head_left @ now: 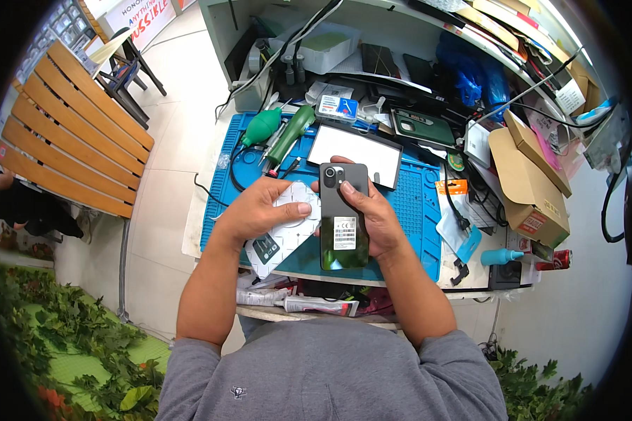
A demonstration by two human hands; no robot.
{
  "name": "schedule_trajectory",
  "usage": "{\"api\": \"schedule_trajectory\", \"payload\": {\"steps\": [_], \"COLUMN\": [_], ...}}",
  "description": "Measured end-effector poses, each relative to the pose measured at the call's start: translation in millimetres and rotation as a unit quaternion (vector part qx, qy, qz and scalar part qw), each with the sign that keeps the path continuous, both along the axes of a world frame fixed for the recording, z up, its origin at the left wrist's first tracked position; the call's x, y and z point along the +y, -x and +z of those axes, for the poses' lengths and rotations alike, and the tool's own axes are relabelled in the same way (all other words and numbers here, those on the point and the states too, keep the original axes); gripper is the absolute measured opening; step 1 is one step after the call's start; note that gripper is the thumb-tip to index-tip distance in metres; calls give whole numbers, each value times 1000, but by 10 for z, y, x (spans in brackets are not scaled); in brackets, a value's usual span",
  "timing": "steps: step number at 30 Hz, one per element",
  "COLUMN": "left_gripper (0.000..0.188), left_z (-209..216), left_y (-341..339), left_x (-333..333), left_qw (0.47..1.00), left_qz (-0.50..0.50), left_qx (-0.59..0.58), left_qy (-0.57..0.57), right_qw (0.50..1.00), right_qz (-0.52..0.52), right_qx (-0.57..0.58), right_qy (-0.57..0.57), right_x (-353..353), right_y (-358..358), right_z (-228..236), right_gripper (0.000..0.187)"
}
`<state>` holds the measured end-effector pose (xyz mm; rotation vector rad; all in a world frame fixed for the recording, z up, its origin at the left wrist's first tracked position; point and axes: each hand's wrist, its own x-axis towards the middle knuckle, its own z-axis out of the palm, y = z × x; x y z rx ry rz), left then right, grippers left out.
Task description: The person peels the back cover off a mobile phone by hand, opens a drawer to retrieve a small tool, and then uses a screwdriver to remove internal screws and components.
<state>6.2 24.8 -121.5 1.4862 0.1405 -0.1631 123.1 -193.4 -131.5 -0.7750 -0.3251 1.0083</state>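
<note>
My right hand (378, 217) is closed round a dark glossy smartphone (342, 196), its back turned up, with a camera block at the top and a white label lower down. The thumb lies across the back beside the cameras. In my left hand (260, 210) is a white patterned packet (277, 237) with a dark picture in its lower corner, pinched under the thumb. Packet and phone are side by side, close together, above the blue work mat (414, 210). Just beyond them a flat white-topped tray or box lid (351, 151) lies on the mat.
A green air blower (262, 128) and a green-handled tool (291, 135) lie at the mat's far left. Far right are an open cardboard box (523, 182), a light-blue bottle (500, 257) and a red can (556, 260). Tubes (319, 305) sit below the front edge.
</note>
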Motion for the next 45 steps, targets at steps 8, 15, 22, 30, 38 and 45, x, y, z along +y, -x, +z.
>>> {"api": "schedule_trajectory", "payload": {"steps": [8,15,22,30,38,45], "left_gripper": [31,33,28,32,35,35], "left_z": [70,158,70,15,-127,-150], "left_y": [4,65,59,-36,-64,-81], "left_x": [-159,-250,-202,-314,-363,-405], "left_qw": [1000,997,1000,998,996,992], "left_qz": [6,-52,8,-1,72,76], "left_qx": [1,21,6,1,16,44], "left_qy": [-18,-50,-9,-60,50,88], "right_qw": [998,993,988,985,977,976], "right_qz": [-63,-91,-129,-148,-206,-206], "right_qx": [22,57,54,52,55,66], "right_qy": [-15,-56,-66,-65,-24,-30], "right_x": [-4,-52,-62,-52,-22,-16], "right_y": [-138,-190,-239,-236,-218,-215], "right_z": [-149,-130,-112,-182,-152,-189], "right_gripper": [55,52,48,49,50,49]}}
